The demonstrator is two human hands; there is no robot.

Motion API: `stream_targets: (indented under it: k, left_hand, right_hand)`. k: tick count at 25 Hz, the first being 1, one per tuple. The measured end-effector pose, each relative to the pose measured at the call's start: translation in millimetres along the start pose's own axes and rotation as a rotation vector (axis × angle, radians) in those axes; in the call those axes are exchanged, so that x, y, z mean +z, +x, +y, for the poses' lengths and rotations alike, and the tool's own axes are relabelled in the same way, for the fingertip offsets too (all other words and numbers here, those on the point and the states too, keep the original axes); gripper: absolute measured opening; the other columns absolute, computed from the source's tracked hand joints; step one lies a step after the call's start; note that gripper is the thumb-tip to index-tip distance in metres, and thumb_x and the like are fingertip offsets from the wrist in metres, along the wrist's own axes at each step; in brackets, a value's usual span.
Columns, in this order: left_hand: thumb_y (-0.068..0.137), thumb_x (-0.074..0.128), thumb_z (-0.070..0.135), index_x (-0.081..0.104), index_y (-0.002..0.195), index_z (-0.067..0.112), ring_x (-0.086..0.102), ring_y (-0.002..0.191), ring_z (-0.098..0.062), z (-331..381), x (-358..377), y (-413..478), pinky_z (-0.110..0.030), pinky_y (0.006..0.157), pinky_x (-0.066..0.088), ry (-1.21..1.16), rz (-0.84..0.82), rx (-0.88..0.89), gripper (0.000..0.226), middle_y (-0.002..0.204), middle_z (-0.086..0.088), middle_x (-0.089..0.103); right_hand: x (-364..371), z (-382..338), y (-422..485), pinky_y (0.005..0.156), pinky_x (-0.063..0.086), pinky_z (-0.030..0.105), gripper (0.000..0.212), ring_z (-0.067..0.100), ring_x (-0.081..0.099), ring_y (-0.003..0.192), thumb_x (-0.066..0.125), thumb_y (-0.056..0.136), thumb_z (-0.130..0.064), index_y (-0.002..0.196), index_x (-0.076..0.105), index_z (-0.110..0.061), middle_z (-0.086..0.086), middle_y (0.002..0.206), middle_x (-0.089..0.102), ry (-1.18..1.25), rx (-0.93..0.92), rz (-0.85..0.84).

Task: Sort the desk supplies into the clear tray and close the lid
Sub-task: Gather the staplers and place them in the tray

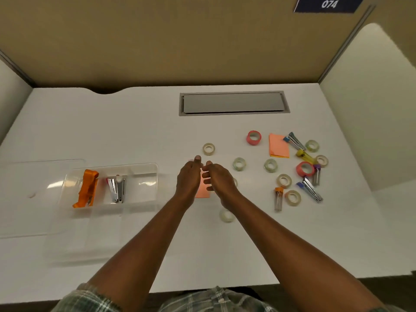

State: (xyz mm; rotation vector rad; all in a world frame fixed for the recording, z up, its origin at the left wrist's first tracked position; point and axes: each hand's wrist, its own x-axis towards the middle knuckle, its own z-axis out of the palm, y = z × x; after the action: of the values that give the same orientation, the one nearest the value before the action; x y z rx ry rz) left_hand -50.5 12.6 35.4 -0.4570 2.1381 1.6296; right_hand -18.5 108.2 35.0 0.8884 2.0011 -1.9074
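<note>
At the desk's middle, my left hand (pixel 188 180) and my right hand (pixel 219 181) both hold a pink pad of sticky notes (pixel 202 192), fingers curled over its edges. The clear tray (pixel 144 171) stands to the left; an orange stapler (pixel 86 188) lies in one compartment and a silver stapler (pixel 117 188) in the one beside it. The clear lid (pixel 33 199) lies flat, left of the tray. To the right lie several clear tape rolls (pixel 239 164), two red tape rolls (pixel 253 137), an orange sticky-note pad (pixel 278 146) and several small staplers (pixel 310 190).
A grey cable hatch (pixel 233 103) is set into the desk at the back. Tan partition walls (pixel 157 41) close the desk behind and on both sides. One clear tape roll (pixel 227 216) lies just under my right forearm.
</note>
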Motion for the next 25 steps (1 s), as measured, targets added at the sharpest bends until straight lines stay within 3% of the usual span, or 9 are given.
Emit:
stream_targets:
  k: [8, 10, 12, 16, 19, 25]
  left_hand:
    - [0.097, 0.038, 0.057, 0.066, 0.1, 0.02, 0.062, 0.103, -0.024, -2.7, 110.4, -15.3, -0.048, 0.096, 0.05, 0.08, -0.161, -0.009, 0.047, 0.109, -0.005, 0.067]
    - [0.097, 0.038, 0.057, 0.066, 0.103, 0.018, 0.061, 0.1, -0.022, -4.9, 133.7, -18.3, -0.044, 0.093, 0.051, 0.102, -0.177, -0.007, 0.048, 0.11, -0.004, 0.067]
    - [0.097, 0.04, 0.057, 0.066, 0.104, 0.017, 0.061, 0.102, -0.023, -7.4, 155.1, -22.4, -0.044, 0.092, 0.052, 0.134, -0.19, -0.015, 0.049, 0.109, -0.003, 0.067]
    - [0.088, 0.058, 0.056, 0.061, 0.097, 0.019, 0.067, 0.09, -0.026, -17.2, 195.6, -35.2, -0.041, 0.081, 0.055, 0.369, -0.252, 0.051, 0.038, 0.101, -0.008, 0.07]
    - [0.084, 0.069, 0.047, 0.054, 0.109, 0.013, 0.066, 0.096, -0.03, -27.5, 226.4, -43.6, -0.038, 0.081, 0.053, 0.619, -0.272, 0.145, 0.045, 0.102, -0.012, 0.07]
    - [0.086, 0.065, 0.03, 0.045, 0.116, 0.006, 0.061, 0.104, -0.039, -43.5, 257.7, -39.8, -0.042, 0.082, 0.049, 0.84, -0.225, 0.223, 0.043, 0.112, -0.018, 0.062]
  right_hand:
    - [-123.6, 33.9, 0.5, 0.073, 0.053, 0.036, 0.038, 0.017, 0.065, 0.081, 0.045, 0.096, -0.048, 0.094, 0.068, -0.019, 0.002, 0.094, 0.072, -0.015, 0.039, 0.146]
    - [-152.9, 43.9, 0.8, 0.08, 0.053, 0.04, 0.039, 0.021, 0.066, 0.089, 0.047, 0.096, -0.047, 0.096, 0.067, -0.014, 0.003, 0.096, 0.071, -0.15, -0.011, 0.238]
    - [-182.7, 54.1, 0.9, 0.084, 0.051, 0.036, 0.032, 0.022, 0.065, 0.097, 0.052, 0.097, -0.041, 0.103, 0.067, -0.013, 0.004, 0.103, 0.07, -0.345, -0.093, 0.344]
    - [-233.2, 72.9, 5.3, 0.087, 0.054, 0.039, 0.021, 0.024, 0.066, 0.101, 0.06, 0.095, -0.025, 0.111, 0.063, -0.013, 0.009, 0.109, 0.068, -0.511, -0.162, 0.483]
    - [-262.3, 84.6, 10.3, 0.084, 0.055, 0.039, 0.023, 0.026, 0.065, 0.102, 0.063, 0.093, -0.023, 0.114, 0.062, -0.015, 0.009, 0.112, 0.064, -0.581, -0.145, 0.556]
    - [-308.0, 103.9, 22.5, 0.078, 0.05, 0.034, 0.033, 0.027, 0.058, 0.106, 0.062, 0.093, -0.024, 0.126, 0.055, -0.018, 0.009, 0.114, 0.057, -0.9, -0.104, 0.5]
